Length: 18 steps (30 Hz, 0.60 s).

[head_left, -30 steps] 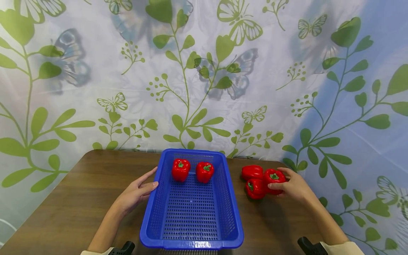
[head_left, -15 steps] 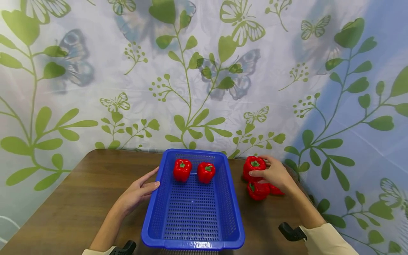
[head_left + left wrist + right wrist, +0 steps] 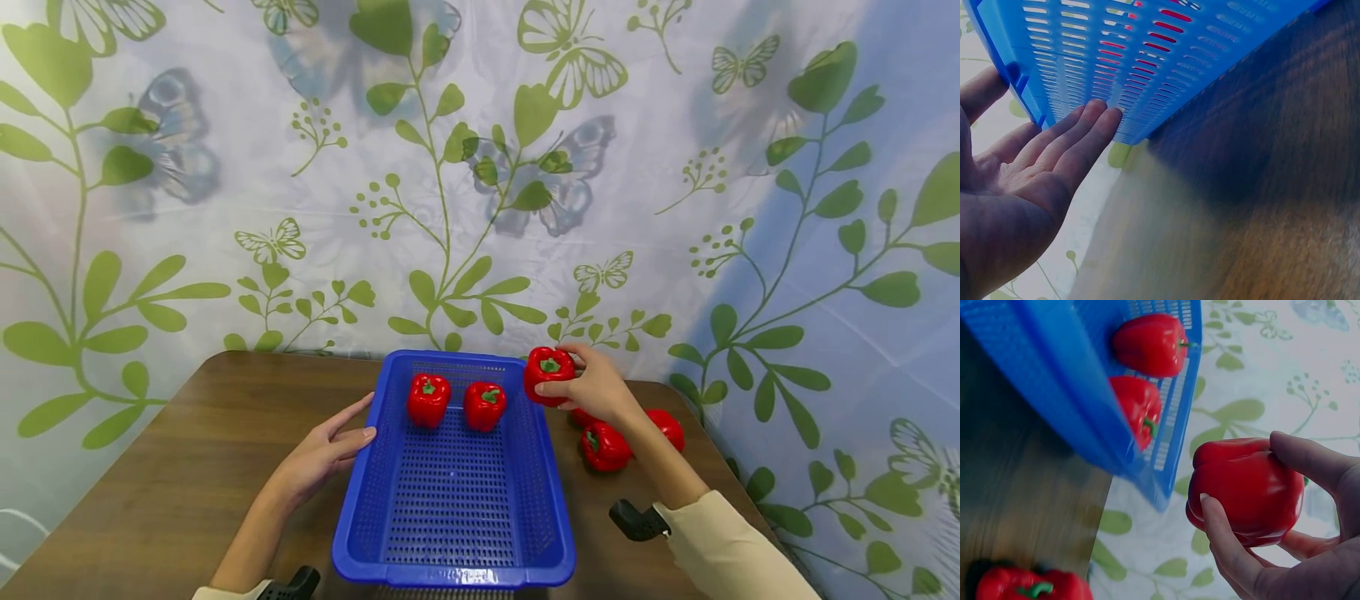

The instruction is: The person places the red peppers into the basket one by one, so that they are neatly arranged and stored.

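My right hand [image 3: 600,387] grips a red bell pepper [image 3: 542,372] between thumb and fingers, raised over the right rim of the blue plastic basket [image 3: 555,500] near its back corner. In the right wrist view the held bell pepper [image 3: 1244,487] hangs outside the basket wall, apart from it. Two red bell peppers, one on the left [image 3: 429,403] and one on the right [image 3: 483,408], sit inside at the basket's back end. My left hand [image 3: 318,454] rests against the basket's left side. In the left wrist view its fingers [image 3: 1079,147] lie nearly straight along the slotted wall.
Right of the basket, more red bell peppers lie on the wooden table [image 3: 247,417]: a front one [image 3: 604,448], a right one [image 3: 666,427] partly behind my forearm, and one [image 3: 582,417] mostly hidden by my hand. A patterned curtain [image 3: 465,208] hangs behind the table.
My right hand has lifted a bell pepper from the group on the right and carried it left to the basket's rim. The left hand and basket keep their places.
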{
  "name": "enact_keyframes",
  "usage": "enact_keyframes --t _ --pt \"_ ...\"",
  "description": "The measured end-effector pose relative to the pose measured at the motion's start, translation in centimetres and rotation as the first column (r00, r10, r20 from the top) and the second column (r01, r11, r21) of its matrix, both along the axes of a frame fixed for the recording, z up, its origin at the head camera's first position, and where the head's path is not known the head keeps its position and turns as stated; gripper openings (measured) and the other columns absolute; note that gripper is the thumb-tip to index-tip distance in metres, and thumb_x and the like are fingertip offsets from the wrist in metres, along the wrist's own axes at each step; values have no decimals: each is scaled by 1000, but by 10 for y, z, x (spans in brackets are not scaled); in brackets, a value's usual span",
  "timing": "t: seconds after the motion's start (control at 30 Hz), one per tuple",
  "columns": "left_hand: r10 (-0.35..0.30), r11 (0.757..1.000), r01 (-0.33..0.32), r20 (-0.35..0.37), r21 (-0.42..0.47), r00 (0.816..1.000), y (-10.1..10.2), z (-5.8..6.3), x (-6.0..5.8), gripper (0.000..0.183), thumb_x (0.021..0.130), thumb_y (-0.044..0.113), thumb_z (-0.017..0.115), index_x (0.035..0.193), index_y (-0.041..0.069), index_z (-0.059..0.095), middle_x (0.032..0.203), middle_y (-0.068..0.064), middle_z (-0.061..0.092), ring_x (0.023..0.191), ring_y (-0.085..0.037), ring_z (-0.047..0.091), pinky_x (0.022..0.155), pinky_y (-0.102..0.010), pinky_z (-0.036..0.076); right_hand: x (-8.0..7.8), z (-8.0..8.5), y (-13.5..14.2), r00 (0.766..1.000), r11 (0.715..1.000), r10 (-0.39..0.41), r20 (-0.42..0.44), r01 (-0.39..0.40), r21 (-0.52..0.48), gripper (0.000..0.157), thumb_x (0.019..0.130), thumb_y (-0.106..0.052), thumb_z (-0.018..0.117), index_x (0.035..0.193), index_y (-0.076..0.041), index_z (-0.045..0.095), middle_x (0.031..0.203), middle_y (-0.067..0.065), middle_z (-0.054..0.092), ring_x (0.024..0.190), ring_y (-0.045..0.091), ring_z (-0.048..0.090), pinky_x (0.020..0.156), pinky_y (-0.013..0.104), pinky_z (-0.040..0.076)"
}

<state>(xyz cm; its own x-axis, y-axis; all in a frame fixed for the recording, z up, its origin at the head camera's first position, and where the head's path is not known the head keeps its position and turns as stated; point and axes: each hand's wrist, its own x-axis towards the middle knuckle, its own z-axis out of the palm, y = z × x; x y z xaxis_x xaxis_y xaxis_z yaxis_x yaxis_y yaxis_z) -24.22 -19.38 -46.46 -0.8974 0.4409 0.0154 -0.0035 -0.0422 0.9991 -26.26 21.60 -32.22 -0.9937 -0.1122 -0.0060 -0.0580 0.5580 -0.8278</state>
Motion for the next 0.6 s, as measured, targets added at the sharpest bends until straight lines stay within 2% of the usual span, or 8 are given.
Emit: enact_keyframes --t 0.1,0.3,0.47,0.6 --pt "1 1000 -1 0 -5 1000 1 0 1 68 106 22 53 164 20 18 147 -29 51 126 -33 64 102 -39 55 -3 -1 -11 1000 1000 25 -17 -25 -11 83 84 -23 83 153 -7 40 143 30 52 99 31 73 71 37 64" --pt "5 1000 -5 -1 -13 1000 2 1 2 68 106 23 54 164 20 18 146 -29 52 127 -35 63 103 -41 54 -5 -4 -33 998 997 67 -19 -67 -36 80 82 -21 85 151 -10 44 142 27 55 99 29 74 76 45 63" --pt "16 1000 -16 -8 -26 1000 1 1 2 68 106 24 54 164 20 19 146 -29 52 126 -35 64 104 -43 53 -8 -7 -55 995 994 100 -15 -100 -42 80 80 -19 86 149 -10 47 140 24 57 101 29 72 71 39 64" --pt "17 999 -17 -11 -35 1000 1 0 2 68 106 24 54 164 21 19 147 -28 52 126 -34 63 105 -44 53 -9 -13 -72 990 990 140 8 -140 -32 80 79 -16 86 148 -9 48 142 24 56 103 29 71 74 41 64"
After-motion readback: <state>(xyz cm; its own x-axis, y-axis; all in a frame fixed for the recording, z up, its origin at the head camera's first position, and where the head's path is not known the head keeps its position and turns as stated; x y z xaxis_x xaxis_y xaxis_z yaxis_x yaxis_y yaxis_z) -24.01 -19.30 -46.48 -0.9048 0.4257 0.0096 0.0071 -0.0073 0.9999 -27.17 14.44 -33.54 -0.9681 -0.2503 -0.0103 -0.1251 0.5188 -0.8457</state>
